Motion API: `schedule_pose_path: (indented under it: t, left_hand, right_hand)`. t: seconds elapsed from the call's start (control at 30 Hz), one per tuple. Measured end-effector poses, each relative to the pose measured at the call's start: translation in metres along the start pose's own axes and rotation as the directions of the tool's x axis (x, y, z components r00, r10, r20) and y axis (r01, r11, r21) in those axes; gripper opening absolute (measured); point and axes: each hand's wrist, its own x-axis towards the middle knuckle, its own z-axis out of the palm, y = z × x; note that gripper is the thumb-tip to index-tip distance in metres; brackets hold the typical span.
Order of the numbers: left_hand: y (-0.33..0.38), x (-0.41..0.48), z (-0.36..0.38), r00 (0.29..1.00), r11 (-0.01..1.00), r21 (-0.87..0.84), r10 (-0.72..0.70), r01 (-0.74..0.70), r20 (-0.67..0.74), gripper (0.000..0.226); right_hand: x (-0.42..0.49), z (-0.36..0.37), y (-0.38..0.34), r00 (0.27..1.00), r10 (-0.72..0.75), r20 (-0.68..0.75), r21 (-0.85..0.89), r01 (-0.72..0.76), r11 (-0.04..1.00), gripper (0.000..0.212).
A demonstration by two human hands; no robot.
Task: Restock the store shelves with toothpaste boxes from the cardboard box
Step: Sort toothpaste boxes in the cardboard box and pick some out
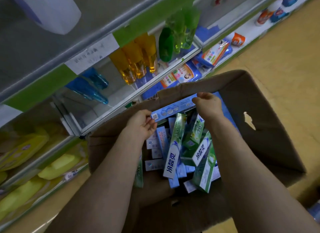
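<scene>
A big open cardboard box (pixel 256 111) stands on the floor in front of the shelves, with several blue, white and green toothpaste boxes (pixel 188 156) heaped inside. Above the heap I hold one long blue toothpaste box (pixel 174 108) level by its two ends. My left hand (pixel 141 124) pinches its near left end, and my right hand (pixel 207 104) grips its far right end. Both forearms reach down over the carton's near flap.
Green-edged store shelves (pixel 138 92) run along the left. They carry amber bottles (pixel 136 59), green bottles (pixel 176 33), blue pouches (pixel 90 88) and yellow packs (pixel 22 147). Wrapped packets (pixel 213 54) lie on the low shelf behind the carton. Tan floor (pixel 285 59) spreads to the right.
</scene>
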Motion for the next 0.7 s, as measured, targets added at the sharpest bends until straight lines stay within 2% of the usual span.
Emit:
schedule_pose_path:
  t: [0.23,0.4,0.5,0.63,0.7]
  left_hand:
    - [-0.006,0.044,-0.005,0.998,0.997,0.062,-0.049,0.051,-0.027,0.014]
    - [-0.010,0.056,0.002,0.997,0.991,0.106,-0.079,0.076,0.017,0.006]
    - [-0.011,0.059,0.007,0.998,0.988,0.139,-0.063,0.062,0.007,0.023]
    - [-0.012,0.060,0.010,0.997,0.974,0.214,-0.077,0.074,0.008,0.012]
    - [-0.011,0.059,0.012,0.997,0.971,0.227,-0.077,0.076,-0.002,0.009]
  right_hand:
    - [0.045,0.023,0.024,0.999,0.018,-0.040,-0.193,-0.025,0.981,0.052]
    - [0.063,0.029,0.030,1.000,0.015,-0.022,-0.160,-0.019,0.987,0.055]
    - [0.070,0.032,0.034,0.998,0.036,-0.046,-0.142,-0.042,0.989,0.055]
    - [0.075,0.034,0.041,0.996,0.064,-0.065,-0.068,-0.068,0.995,0.057]
    - [0.074,0.034,0.042,0.996,0.063,-0.062,-0.100,-0.069,0.993,0.055]
